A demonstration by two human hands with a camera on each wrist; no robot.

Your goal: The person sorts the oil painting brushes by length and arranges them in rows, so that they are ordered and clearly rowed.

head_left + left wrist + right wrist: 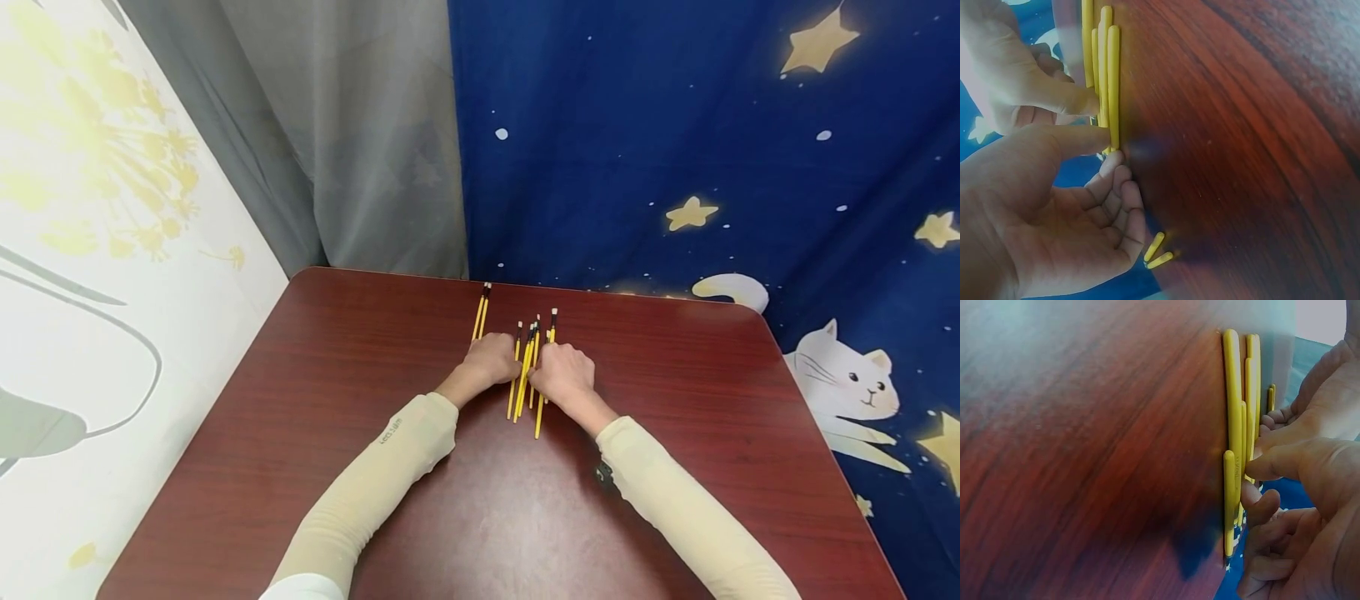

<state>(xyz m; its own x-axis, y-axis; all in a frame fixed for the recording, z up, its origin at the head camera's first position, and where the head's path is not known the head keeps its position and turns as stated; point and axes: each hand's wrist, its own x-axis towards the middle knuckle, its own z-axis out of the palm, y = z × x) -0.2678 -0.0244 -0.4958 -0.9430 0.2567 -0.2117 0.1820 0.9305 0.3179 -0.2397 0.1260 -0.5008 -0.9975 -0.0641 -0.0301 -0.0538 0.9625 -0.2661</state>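
Several paintbrushes with yellow handles, black ferrules and pale bristles lie loosely side by side on the table, bristles toward the far edge. My left hand (492, 358) comes in from the left and pinches a yellow paintbrush (1114, 87) between thumb and curled index finger. Close beside it, my right hand (566, 372) has its thumb and index finger on another yellow paintbrush (1249, 419) of the cluster. One paintbrush (539, 417) reaches nearest to me, under the right hand. The middles of the handles are partly hidden by the fingers.
Two more paintbrushes (482, 315) lie apart, left of the cluster, near the far edge of the reddish-brown table (337, 350). Behind it hang a grey curtain (382, 150) and a blue curtain (600, 167) with stars. A white patterned wall (112, 333) borders the left side.
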